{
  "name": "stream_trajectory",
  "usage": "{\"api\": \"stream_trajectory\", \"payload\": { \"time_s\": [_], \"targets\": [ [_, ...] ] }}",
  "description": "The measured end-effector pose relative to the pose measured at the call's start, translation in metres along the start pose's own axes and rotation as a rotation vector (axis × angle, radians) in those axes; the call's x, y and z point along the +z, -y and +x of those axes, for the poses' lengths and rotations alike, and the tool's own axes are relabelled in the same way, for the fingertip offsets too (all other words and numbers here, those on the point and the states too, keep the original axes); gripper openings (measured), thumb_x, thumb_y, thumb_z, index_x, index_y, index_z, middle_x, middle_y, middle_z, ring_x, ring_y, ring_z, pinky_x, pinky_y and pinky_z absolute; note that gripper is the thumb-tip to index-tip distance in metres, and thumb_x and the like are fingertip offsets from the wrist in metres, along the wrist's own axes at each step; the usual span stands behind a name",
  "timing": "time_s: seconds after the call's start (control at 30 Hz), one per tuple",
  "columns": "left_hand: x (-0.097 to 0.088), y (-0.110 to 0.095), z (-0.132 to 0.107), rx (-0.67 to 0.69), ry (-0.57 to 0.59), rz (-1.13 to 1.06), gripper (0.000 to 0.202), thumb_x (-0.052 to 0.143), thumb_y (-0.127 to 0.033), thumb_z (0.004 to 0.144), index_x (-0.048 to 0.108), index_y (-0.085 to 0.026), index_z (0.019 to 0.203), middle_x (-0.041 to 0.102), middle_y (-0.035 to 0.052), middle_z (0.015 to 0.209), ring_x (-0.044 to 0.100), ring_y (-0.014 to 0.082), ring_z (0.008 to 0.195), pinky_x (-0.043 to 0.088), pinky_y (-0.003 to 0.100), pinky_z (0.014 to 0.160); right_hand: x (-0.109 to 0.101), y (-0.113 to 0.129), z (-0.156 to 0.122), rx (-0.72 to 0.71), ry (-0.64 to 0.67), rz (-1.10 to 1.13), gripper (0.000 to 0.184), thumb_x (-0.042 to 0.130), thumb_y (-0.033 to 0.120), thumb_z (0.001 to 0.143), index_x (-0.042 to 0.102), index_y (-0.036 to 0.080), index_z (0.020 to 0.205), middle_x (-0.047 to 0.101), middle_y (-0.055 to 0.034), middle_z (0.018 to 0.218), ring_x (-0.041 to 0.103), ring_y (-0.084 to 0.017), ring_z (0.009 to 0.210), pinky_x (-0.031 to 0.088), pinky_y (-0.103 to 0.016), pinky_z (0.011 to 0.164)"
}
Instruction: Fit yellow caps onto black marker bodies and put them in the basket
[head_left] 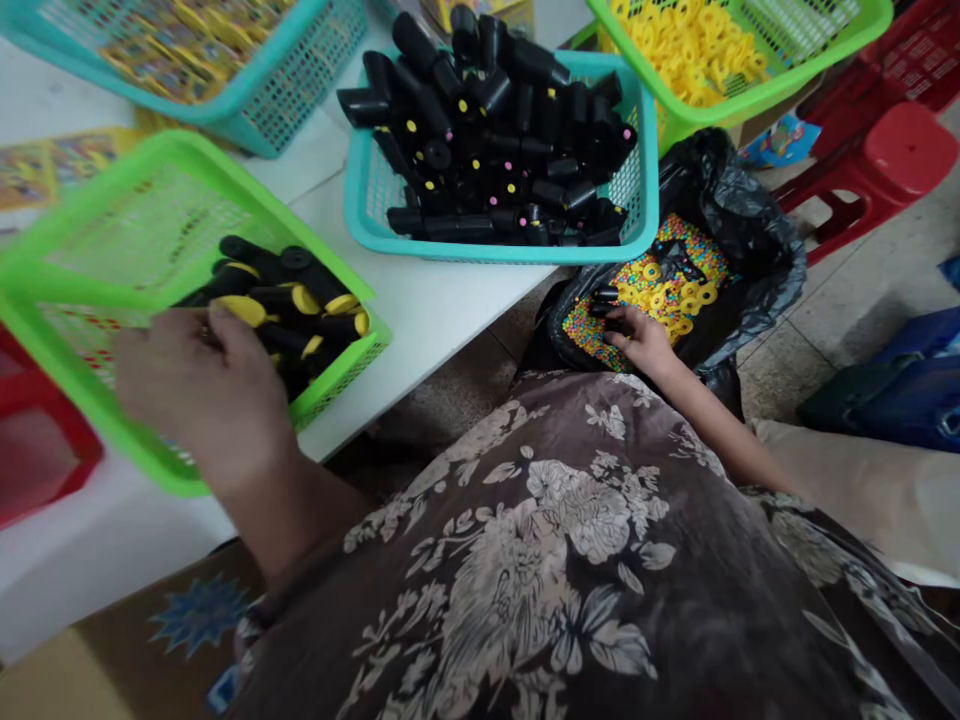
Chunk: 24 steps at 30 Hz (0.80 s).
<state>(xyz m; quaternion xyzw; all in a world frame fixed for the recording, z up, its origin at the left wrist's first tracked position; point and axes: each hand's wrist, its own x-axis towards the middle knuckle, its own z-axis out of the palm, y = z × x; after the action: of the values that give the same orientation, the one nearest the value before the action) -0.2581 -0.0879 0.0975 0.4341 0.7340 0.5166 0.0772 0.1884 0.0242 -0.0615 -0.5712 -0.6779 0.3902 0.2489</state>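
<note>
My left hand [214, 395], slightly blurred, is inside a green basket [184, 150] at the left. Its fingers are closed around what looks like a black tube with a round yellow end [244, 310]; the hand hides most of that tube. More black tubes with yellow ends [322, 300] lie beside it. My right hand [641, 340] reaches down into a black plastic bag [757, 235]. Its fingertips pinch a short black tube [604, 298] just above small multicoloured beads [589, 335]. Yellow rings [667, 295] lie in the bag near those fingers.
A teal basket [495, 250] heaped with black tubes stands at the edge of the white table [405, 320]. Behind are another teal basket [259, 110] of printed packets and a green basket [720, 115] of yellow rings. Red stools [885, 165] stand right of the bag.
</note>
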Motion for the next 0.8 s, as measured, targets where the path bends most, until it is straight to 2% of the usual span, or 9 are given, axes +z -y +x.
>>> {"api": "stream_trajectory", "payload": {
  "time_s": [0.07, 0.13, 0.2, 0.27, 0.37, 0.47, 0.5, 0.67, 0.8],
  "targets": [
    [0.003, 0.003, 0.003, -0.021, -0.144, 0.179, 0.055, 0.083, -0.046, 0.076, 0.035, -0.024, 0.059, 0.056, 0.0077, 0.069, 0.066, 0.0327, 0.106, 0.053, 0.033, 0.060, 0.003, -0.001, 0.002, -0.008, 0.008, -0.018, 0.030, 0.077, 0.035, 0.072, 0.067, 0.022, 0.098, 0.069, 0.0007, 0.083, 0.063, -0.021, 0.078, 0.051, -0.035, 0.075],
    [0.006, 0.001, 0.002, -0.024, -0.279, 0.320, 0.049, 0.083, -0.046, 0.075, 0.041, -0.025, 0.062, 0.060, 0.0114, 0.083, 0.060, 0.0370, 0.120, 0.058, 0.038, 0.070, 0.001, 0.000, -0.001, -0.009, 0.054, -0.215, 0.027, 0.077, 0.029, 0.071, 0.067, 0.022, 0.095, 0.072, -0.0031, 0.088, 0.065, -0.025, 0.086, 0.052, -0.037, 0.079],
    [0.009, -0.005, -0.005, 0.036, -0.311, 0.324, 0.038, 0.078, -0.048, 0.081, 0.051, -0.025, 0.068, 0.063, 0.0140, 0.094, 0.057, 0.0374, 0.127, 0.061, 0.042, 0.077, -0.003, 0.003, -0.007, -0.039, 0.123, -0.507, 0.024, 0.073, 0.021, 0.075, 0.068, 0.020, 0.098, 0.074, -0.0107, 0.096, 0.066, -0.030, 0.097, 0.052, -0.040, 0.084],
    [0.014, -0.014, -0.016, 0.168, -0.279, 0.297, 0.030, 0.072, -0.048, 0.088, 0.058, -0.027, 0.072, 0.065, 0.0131, 0.090, 0.061, 0.0348, 0.121, 0.060, 0.044, 0.081, -0.006, 0.008, -0.012, -0.088, 0.191, -0.748, 0.025, 0.066, 0.015, 0.081, 0.070, 0.014, 0.106, 0.075, -0.0200, 0.106, 0.064, -0.035, 0.107, 0.051, -0.043, 0.089],
    [0.036, -0.030, -0.038, 0.430, -0.125, 0.275, 0.026, 0.066, -0.038, 0.095, 0.064, -0.028, 0.071, 0.062, 0.0066, 0.070, 0.068, 0.0272, 0.089, 0.055, 0.043, 0.078, -0.004, 0.016, -0.011, -0.137, 0.285, -0.884, 0.031, 0.058, 0.012, 0.087, 0.069, 0.008, 0.116, 0.074, -0.0270, 0.112, 0.063, -0.039, 0.113, 0.050, -0.044, 0.092],
    [0.077, -0.039, -0.061, 0.661, 0.089, 0.093, 0.021, 0.067, -0.033, 0.094, 0.068, -0.026, 0.075, 0.064, 0.0018, 0.068, 0.061, 0.0178, 0.066, 0.047, 0.034, 0.064, 0.006, 0.017, -0.001, -0.176, 0.328, -0.836, 0.033, 0.061, 0.014, 0.085, 0.068, 0.007, 0.116, 0.074, -0.0270, 0.112, 0.063, -0.039, 0.114, 0.050, -0.045, 0.098],
    [0.093, -0.039, -0.068, 0.672, 0.200, 0.026, 0.019, 0.068, -0.032, 0.093, 0.069, -0.025, 0.076, 0.065, 0.0015, 0.070, 0.059, 0.0161, 0.064, 0.045, 0.031, 0.061, 0.010, 0.016, 0.003, -0.181, 0.316, -0.798, 0.033, 0.063, 0.014, 0.083, 0.068, 0.008, 0.115, 0.074, -0.0261, 0.113, 0.063, -0.038, 0.114, 0.050, -0.045, 0.100],
    [0.177, -0.027, -0.096, 0.335, 0.752, -0.170, 0.018, 0.071, -0.033, 0.091, 0.072, -0.022, 0.077, 0.065, 0.0023, 0.073, 0.059, 0.0147, 0.069, 0.047, 0.028, 0.069, 0.014, 0.003, 0.006, -0.054, 0.097, -0.314, 0.028, 0.072, 0.021, 0.075, 0.064, 0.020, 0.102, 0.073, -0.0122, 0.103, 0.067, -0.030, 0.099, 0.055, -0.044, 0.093],
    [0.229, -0.024, -0.112, 0.041, 0.953, -0.341, 0.013, 0.082, -0.026, 0.079, 0.075, -0.020, 0.088, 0.070, 0.0016, 0.081, 0.059, 0.0127, 0.068, 0.049, 0.026, 0.070, 0.009, 0.005, -0.009, -0.004, -0.090, 0.252, 0.041, 0.086, 0.037, 0.065, 0.059, 0.025, 0.094, 0.068, -0.0006, 0.092, 0.066, -0.023, 0.089, 0.058, -0.038, 0.081]
  ]
}}
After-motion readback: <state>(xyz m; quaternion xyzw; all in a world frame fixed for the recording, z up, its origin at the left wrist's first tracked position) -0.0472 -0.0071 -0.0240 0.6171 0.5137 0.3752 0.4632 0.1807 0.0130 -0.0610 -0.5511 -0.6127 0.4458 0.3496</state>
